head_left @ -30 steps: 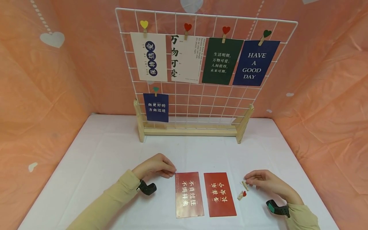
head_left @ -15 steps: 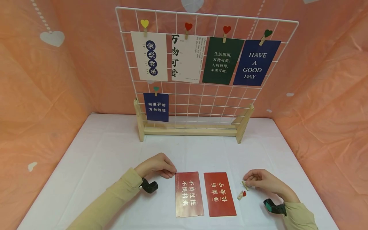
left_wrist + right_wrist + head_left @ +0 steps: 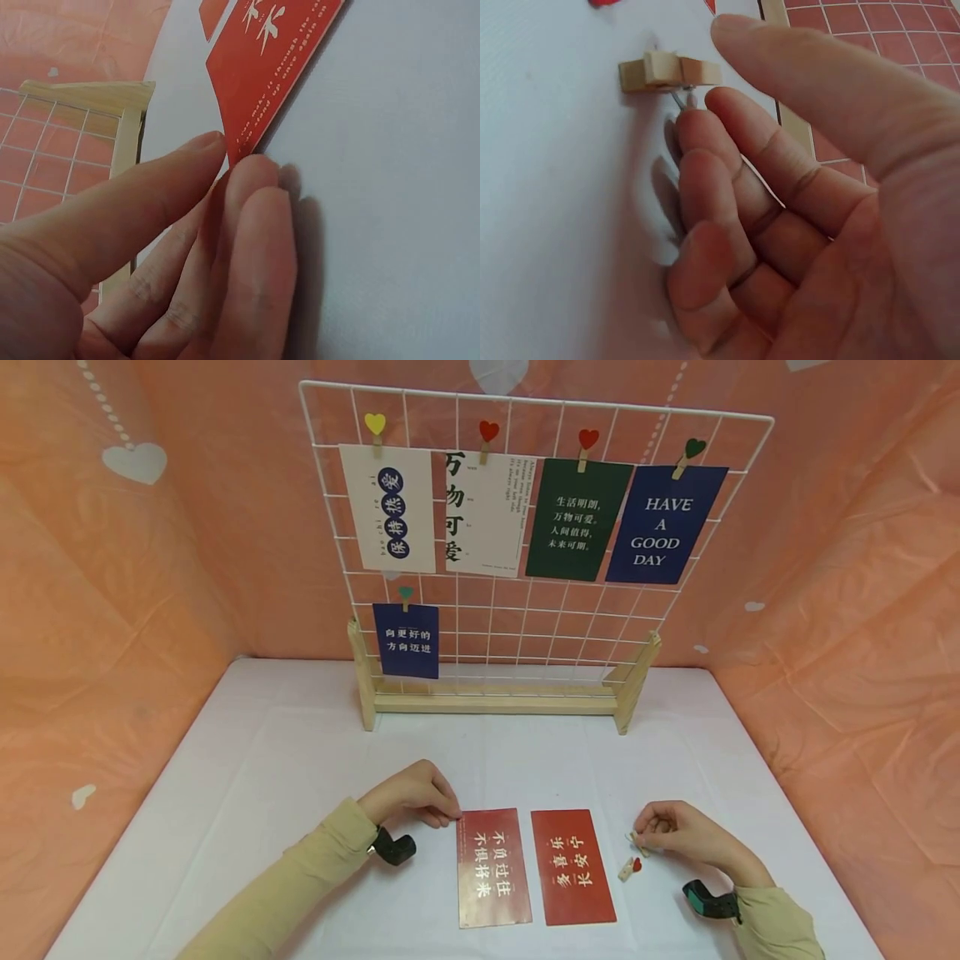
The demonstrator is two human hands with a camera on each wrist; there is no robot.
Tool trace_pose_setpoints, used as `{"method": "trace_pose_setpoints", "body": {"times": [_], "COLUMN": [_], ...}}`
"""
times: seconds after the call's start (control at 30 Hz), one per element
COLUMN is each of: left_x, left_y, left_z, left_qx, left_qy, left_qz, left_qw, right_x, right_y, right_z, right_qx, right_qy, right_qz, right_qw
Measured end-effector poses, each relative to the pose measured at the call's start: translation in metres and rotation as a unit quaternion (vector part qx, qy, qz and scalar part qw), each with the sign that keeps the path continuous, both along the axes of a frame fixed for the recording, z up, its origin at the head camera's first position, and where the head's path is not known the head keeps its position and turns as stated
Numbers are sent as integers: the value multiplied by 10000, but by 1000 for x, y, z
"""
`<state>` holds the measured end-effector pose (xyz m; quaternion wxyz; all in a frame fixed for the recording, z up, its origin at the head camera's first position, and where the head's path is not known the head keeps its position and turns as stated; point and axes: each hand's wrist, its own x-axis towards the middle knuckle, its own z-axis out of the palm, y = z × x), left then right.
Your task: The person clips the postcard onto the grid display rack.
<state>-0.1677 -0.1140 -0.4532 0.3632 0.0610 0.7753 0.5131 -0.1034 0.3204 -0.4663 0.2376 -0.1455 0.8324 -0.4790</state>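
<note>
In the head view, my left hand (image 3: 411, 793) is at the upper left corner of a red card (image 3: 480, 843) with white characters, flat on the table. The left wrist view shows thumb and forefinger pinching the corner of that red card (image 3: 238, 90). My right hand (image 3: 697, 835) hovers low beside a small wooden clothespin (image 3: 641, 850). In the right wrist view, the clothespin (image 3: 664, 69) has one end near the gap between thumb and forefinger, which stand apart; the other fingers are loosely bent. A second clothespin (image 3: 628, 870) with a red heart lies just in front.
Another red card (image 3: 573, 893) lies between the first and the clothespins. Behind stands a white wire grid (image 3: 525, 639) on a wooden base (image 3: 495, 703), with several cards clipped on by heart clothespins, including a green card (image 3: 577, 539). Pink cloth (image 3: 840, 693) surrounds the white table.
My left hand has edged slightly right onto the card's corner. My right hand and wrist have shifted a little left toward the clothespin. The cards stay in place.
</note>
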Motion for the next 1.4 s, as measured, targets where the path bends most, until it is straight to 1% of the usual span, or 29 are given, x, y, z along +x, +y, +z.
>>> {"method": "trace_pose_setpoints", "body": {"times": [0.13,0.3,0.43,0.53,0.67,0.77,0.87,0.97,1.1,1.23,1.33,1.4], "left_x": [1,0,-1,-2,-4,-5,-6,-6,-7,-8,-9,-9], "left_y": [1,3,3,3,1,0,-2,-4,-7,-9,-9,-9], "left_z": [0,1,1,-1,-5,-8,-8,-6,-4,-3,-1,0], "left_qx": [-94,-244,-265,-199,-95,-39,47,138,357,599,577,498], "left_qy": [117,236,248,179,56,4,-28,-41,-71,-270,-314,-253], "left_qz": [13,-77,-127,-138,-153,-192,-252,-328,-452,-370,-198,-74], "left_qw": [9999,9994,9993,9995,9998,9998,9997,9994,9983,9971,9976,9984], "right_x": [1,2,2,2,2,2,1,1,0,0,0,0], "right_y": [-1,-2,-4,-4,-5,-6,-6,-6,-6,-6,-6,-7], "right_z": [0,-1,-2,-2,-3,-3,-3,-3,-3,-4,-4,-4], "right_qx": [-31,-2,104,199,333,407,443,422,368,356,366,386], "right_qy": [-31,9,89,183,305,315,276,251,278,304,315,332], "right_qz": [-29,-95,-118,-111,-105,-122,-150,-173,-157,-117,-115,-120], "right_qw": [10000,10000,9998,9996,9989,9986,9985,9986,9988,9988,9988,9986]}}
